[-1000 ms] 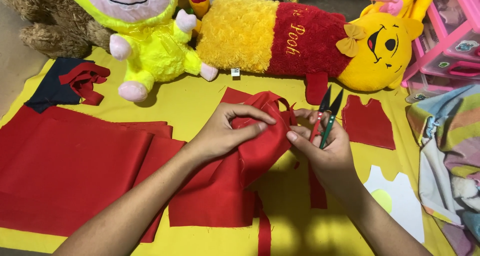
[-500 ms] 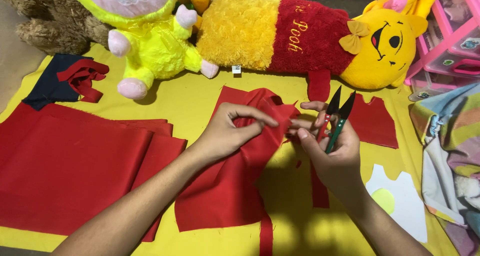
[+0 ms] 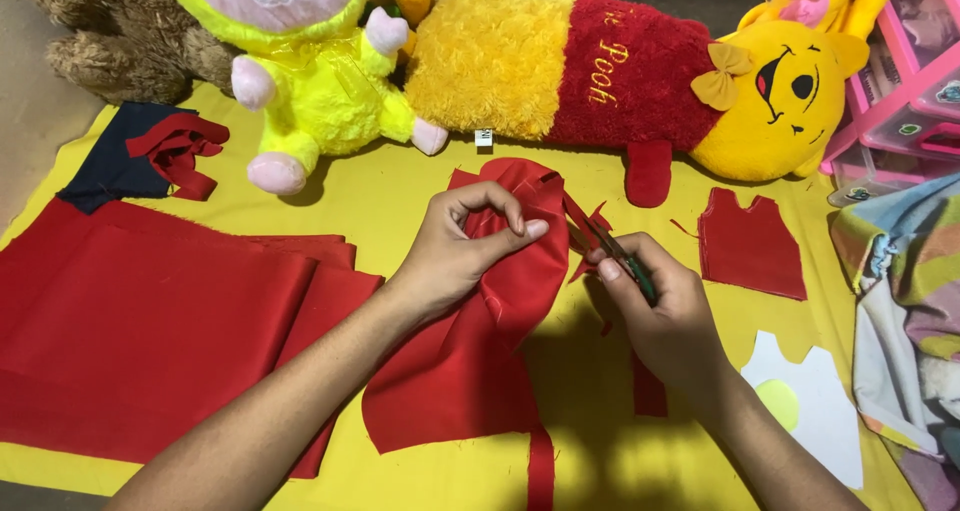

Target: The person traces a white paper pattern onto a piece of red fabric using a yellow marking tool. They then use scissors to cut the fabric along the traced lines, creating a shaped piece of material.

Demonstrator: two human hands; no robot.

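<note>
my left hand (image 3: pixel 455 256) pinched the bunched red cloth piece (image 3: pixel 480 351); my right hand (image 3: pixel 665 311) clenched small green-handled snips (image 3: pixel 612 251) at its edge. one small red vest-shaped cutout (image 3: pixel 752 246) lay finished; this cut looked half done.

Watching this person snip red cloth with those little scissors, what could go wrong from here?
The scissors in the right hand cut close to the left hand pinching the red cloth, so a fingertip might get nicked. The bunched cloth may also shift, sending the cut off line.
</note>
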